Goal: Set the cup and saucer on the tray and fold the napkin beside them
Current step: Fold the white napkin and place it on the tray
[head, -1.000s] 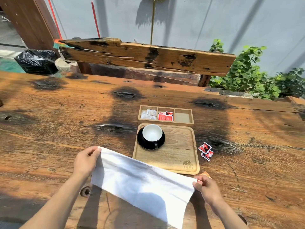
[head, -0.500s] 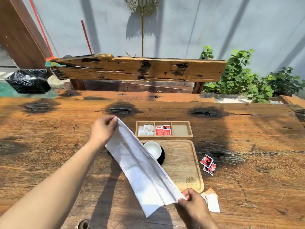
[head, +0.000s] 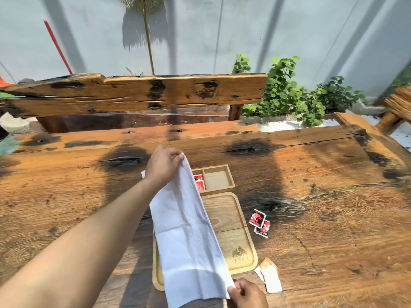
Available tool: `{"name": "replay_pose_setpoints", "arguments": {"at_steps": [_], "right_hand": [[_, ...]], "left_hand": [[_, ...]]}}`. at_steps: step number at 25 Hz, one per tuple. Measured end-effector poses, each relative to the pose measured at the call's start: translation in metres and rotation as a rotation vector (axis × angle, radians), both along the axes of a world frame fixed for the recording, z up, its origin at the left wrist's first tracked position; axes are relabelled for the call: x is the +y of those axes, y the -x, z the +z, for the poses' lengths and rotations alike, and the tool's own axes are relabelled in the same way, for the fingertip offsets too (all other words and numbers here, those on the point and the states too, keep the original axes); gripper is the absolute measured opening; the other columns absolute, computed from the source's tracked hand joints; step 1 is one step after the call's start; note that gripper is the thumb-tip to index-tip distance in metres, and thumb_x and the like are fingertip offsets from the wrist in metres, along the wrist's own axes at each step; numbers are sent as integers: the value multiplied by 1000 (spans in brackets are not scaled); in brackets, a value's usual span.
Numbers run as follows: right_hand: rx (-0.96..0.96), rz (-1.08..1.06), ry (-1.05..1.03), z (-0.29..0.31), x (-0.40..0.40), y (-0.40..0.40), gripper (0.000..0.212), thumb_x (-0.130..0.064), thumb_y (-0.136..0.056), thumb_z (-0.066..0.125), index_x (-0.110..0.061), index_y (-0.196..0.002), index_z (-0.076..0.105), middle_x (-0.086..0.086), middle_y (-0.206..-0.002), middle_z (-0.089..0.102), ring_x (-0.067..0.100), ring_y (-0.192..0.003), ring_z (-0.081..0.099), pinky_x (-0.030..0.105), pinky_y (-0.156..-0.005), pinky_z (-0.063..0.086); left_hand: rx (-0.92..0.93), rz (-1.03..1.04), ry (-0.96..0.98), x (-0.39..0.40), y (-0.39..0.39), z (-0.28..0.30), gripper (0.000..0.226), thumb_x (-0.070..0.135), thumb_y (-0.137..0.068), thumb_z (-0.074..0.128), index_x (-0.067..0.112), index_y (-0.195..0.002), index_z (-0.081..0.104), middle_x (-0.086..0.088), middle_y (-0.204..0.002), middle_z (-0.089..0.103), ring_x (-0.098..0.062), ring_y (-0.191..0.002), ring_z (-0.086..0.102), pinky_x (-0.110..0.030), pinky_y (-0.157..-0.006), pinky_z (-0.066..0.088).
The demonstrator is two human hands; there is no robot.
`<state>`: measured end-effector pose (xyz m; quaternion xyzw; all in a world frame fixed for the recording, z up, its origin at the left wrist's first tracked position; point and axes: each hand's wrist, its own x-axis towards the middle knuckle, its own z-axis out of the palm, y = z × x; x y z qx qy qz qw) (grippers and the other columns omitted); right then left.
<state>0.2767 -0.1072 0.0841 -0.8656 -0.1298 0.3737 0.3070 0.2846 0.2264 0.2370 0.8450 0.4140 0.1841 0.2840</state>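
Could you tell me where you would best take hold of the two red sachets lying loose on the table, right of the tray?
Pinch the red sachets by their upper edges, coming from above and the right. They lie flat and overlapping on the table, and the tray rim stands close on their left, so the open side is clearer.

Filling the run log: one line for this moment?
left hand: holds napkin | right hand: holds napkin | napkin: over tray

Cup and saucer hidden behind the stretched white napkin [head: 186,227]. Left part of the tray [head: 231,218] and of the compartment box [head: 219,180] covered too. Right hand [head: 248,294] cut off by the bottom edge. Tray logo too small to read.
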Motion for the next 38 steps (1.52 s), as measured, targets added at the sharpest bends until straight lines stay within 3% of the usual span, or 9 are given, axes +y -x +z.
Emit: {"name": "replay_pose_setpoints", "arguments": {"at_steps": [6, 9, 14, 17, 21, 24, 28, 34, 38], "right_hand": [[30, -137, 2, -14, 2, -1, 35, -28, -74, 72, -24, -48, 48, -8, -46, 53, 3, -52, 54, 10, -53, 36], [95, -293, -55, -22, 2, 0, 30, -19, -71, 75, -19, -46, 59, -1, -47, 65, 13, -52, 63, 23, -62, 47], [286, -355, -61, -24, 1, -6, 27, -14, -75, 76, -5, -53, 64, 15, -54, 69, 18, -45, 59, 26, -60, 44], [312, -317, 4, -23, -2, -14, 27, -17, -77, 75, -5, -56, 65, 9, -48, 66, 15, -42, 57, 26, -58, 45], [294, -267, 50, -26, -4, -20, 30, -20, -78, 75, -10, -52, 63, 8, -48, 67, 20, -47, 57, 31, -64, 49], [306, -253, 42, -25, -5, -21, 27, -17, -79, 73, -9, -57, 62, 9, -49, 67, 18, -44, 54, 28, -57, 45], [390, -295, 4, -25, -8, -22, 32, -6, -81, 71, -9, -55, 53, 13, -43, 59, 19, -38, 46, 23, -41, 35], [427, -313, -15, -24, -20, -21, 22, -10, -82, 71, -9, -66, 55, 15, -55, 62, 16, -40, 51, 19, -37, 38], [431, -283, -27, -21, -28, -18, 17, -6, -82, 70, -6, -73, 56, 15, -59, 64, 17, -40, 54, 19, -38, 37]], "left_hand": [[-5, -106, 69, 0, -48, -23, 25, 27, -92, 58, 16, -111, 70, -6, -121, 66, -23, -109, 61, -28, -85, 42], [-91, -89, 152, -8, -42, -26, 31, 27, -93, 56, 17, -122, 62, -4, -130, 56, -18, -102, 59, -28, -91, 43], [-181, 164, 246, -51, 57, -69, 24, 21, -96, 48, 17, -115, 63, 3, -114, 54, -13, -98, 54, -29, -85, 41], [-111, 381, 357, -97, 138, -127, 22, 16, -93, 48, 14, -109, 64, -3, -109, 62, -20, -102, 57, -30, -81, 40], [-93, 750, 802, -156, 198, -179, 14, 21, -82, 60, 8, -78, 58, -5, -69, 57, -23, -66, 56, -23, -65, 42], [64, 605, 1076, -182, 207, -198, 26, 39, -71, 62, 16, -60, 58, 0, -49, 50, -18, -47, 45, -26, -53, 37], [13, 531, 1174, -197, 187, -186, 21, 23, -88, 65, 11, -70, 65, 2, -49, 50, -12, -43, 41, -19, -42, 32], [-141, 618, 1243, -208, 187, -180, 15, 19, -91, 62, 7, -98, 63, -14, -92, 69, -26, -71, 69, -30, -52, 56], [-135, 609, 1154, -219, 197, -170, 18, 16, -92, 59, 1, -102, 59, -22, -83, 70, -24, -50, 67, -29, -45, 54]]}}
